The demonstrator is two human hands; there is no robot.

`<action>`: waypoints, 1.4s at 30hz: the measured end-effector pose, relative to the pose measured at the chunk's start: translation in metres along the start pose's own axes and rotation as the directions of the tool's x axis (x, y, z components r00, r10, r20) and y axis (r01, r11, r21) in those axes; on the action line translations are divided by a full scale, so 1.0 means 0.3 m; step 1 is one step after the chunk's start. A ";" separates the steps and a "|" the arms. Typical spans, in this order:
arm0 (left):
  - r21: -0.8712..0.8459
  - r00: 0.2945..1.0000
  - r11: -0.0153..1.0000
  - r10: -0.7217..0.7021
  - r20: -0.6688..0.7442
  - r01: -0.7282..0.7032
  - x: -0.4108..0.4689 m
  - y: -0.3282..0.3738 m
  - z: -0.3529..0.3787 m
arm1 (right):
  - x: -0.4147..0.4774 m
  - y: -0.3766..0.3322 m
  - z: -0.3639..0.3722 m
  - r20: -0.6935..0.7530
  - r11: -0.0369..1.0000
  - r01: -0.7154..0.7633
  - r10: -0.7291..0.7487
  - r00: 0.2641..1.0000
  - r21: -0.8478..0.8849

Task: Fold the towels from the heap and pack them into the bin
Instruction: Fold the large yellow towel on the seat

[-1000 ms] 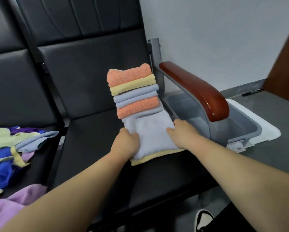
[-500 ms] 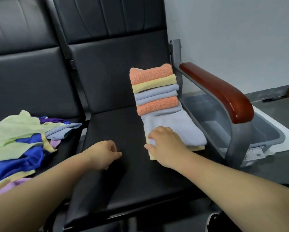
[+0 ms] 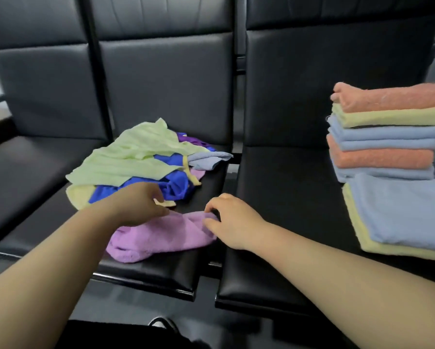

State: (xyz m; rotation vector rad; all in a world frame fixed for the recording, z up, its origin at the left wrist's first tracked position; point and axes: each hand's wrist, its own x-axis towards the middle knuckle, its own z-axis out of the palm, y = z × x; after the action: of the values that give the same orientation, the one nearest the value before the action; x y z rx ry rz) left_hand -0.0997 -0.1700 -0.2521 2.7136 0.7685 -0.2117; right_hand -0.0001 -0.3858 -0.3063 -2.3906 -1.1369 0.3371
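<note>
A crumpled purple towel [image 3: 161,235] lies at the front of the middle black seat. My left hand [image 3: 138,205] rests on its far left edge with fingers curled onto the cloth. My right hand [image 3: 230,220] pinches the towel's right end. Behind them sits the heap [image 3: 140,157] of unfolded towels: light green on top, blue, purple and grey beneath. On the right seat a row of folded towels [image 3: 385,132] in orange, yellow and blue leans against the backrest, with a folded blue towel [image 3: 403,210] lying flat on a yellow one in front. The bin is out of view.
Three black padded seats [image 3: 282,197] with high backrests stand side by side, with a narrow gap between the middle and right seat. The tip of a shoe [image 3: 161,323] shows on the dark floor below.
My view has swung left from the folded stack to the heap. My right hand left the flat blue towel and both hands have come onto the purple towel.
</note>
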 end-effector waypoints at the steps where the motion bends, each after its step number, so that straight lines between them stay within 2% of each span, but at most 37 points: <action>1: 0.011 1.000 1.000 -0.020 -0.018 0.021 0.011 -0.044 -0.008 | 0.045 -0.036 0.023 0.009 1.000 0.004 -0.004 1.000 0.007; 5: -0.072 0.989 0.994 -0.095 -0.115 0.088 0.075 -0.177 -0.042 | 0.220 -0.144 0.075 -0.032 0.998 0.033 -0.032 0.999 0.045; 10: 0.027 0.995 0.997 -0.071 0.064 0.070 0.110 -0.257 -0.037 | 0.328 -0.211 0.125 0.068 0.998 0.016 -0.019 0.997 0.057; 11: 0.024 0.996 0.997 -0.069 0.051 0.067 0.119 -0.263 -0.031 | 0.340 -0.213 0.136 0.044 0.998 0.018 -0.021 0.999 0.053; 13: -0.063 0.994 0.994 -0.090 -0.064 0.086 0.147 -0.276 -0.026 | 0.380 -0.220 0.139 -0.053 0.998 0.018 -0.015 0.999 0.063; 15: -0.185 0.968 0.978 -0.137 -0.208 0.099 0.173 -0.282 -0.017 | 0.435 -0.234 0.126 -0.150 0.996 0.018 -0.005 0.989 0.084; 17: -0.284 0.942 0.954 -0.177 -0.286 0.093 0.193 -0.284 -0.009 | 0.497 -0.253 0.119 -0.188 0.997 0.017 -0.002 0.982 0.079; 22: -0.330 0.930 0.937 -0.219 -0.295 0.116 0.223 -0.277 0.007 | 0.600 -0.281 0.124 -0.037 0.989 -0.099 0.096 0.995 -0.112; 24: -0.352 0.920 0.928 -0.241 -0.308 0.125 0.231 -0.278 0.014 | 0.614 -0.287 0.107 -0.067 0.995 -0.096 0.093 0.993 -0.035; 26: -0.396 0.902 0.912 -0.259 -0.347 0.109 0.235 -0.277 0.010 | 0.614 -0.294 0.057 -0.128 0.990 -0.037 0.055 0.990 0.138; 28: -0.346 0.877 0.930 -0.267 -0.401 0.125 0.241 -0.272 -0.001 | 0.591 -0.298 -0.017 -0.192 0.939 0.032 0.036 0.981 0.342; 30: -0.273 0.857 0.950 -0.262 -0.445 0.149 0.236 -0.261 -0.023 | 0.557 -0.286 -0.078 -0.189 0.820 0.076 0.040 0.981 0.567; 31: -0.266 0.855 0.955 -0.244 -0.458 0.130 0.229 -0.249 -0.034 | 0.540 -0.275 -0.103 -0.164 0.717 0.077 0.052 0.985 0.692; 33: -0.258 0.868 0.966 -0.152 -0.472 0.028 0.219 -0.225 -0.046 | 0.509 -0.251 -0.134 -0.084 0.418 0.036 0.098 0.992 0.908; 34: -0.265 0.880 0.963 -0.093 -0.466 -0.039 0.216 -0.219 -0.045 | 0.490 -0.251 -0.143 -0.033 0.271 -0.001 0.119 0.992 0.962; 36: -0.329 0.904 0.931 0.002 -0.427 -0.158 0.197 -0.180 -0.052 | 0.450 -0.242 -0.168 0.042 0.117 -0.059 0.141 0.989 0.991; 38: -0.353 0.910 0.903 0.088 -0.404 -0.244 0.177 -0.130 -0.064 | 0.403 -0.234 -0.195 0.091 0.040 -0.097 0.126 0.988 0.994; 39: -0.349 0.908 0.894 0.132 -0.398 -0.283 0.167 -0.106 -0.071 | 0.385 -0.226 -0.207 0.114 0.041 -0.121 0.142 0.983 0.992; 40: -0.347 0.906 0.884 0.167 -0.390 -0.312 0.154 -0.084 -0.077 | 0.367 -0.216 -0.218 0.143 0.081 -0.157 0.161 0.977 0.984; 42: -0.371 0.908 0.867 0.189 -0.373 -0.333 0.136 -0.060 -0.082 | 0.332 -0.202 -0.229 0.230 0.274 -0.251 0.107 0.967 0.928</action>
State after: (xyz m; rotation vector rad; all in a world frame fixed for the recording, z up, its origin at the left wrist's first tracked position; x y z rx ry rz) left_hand -0.0733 -0.1274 -0.2428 2.4085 0.4403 0.4349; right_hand 0.0503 -0.2962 -0.2183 -1.3415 -0.3910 0.9542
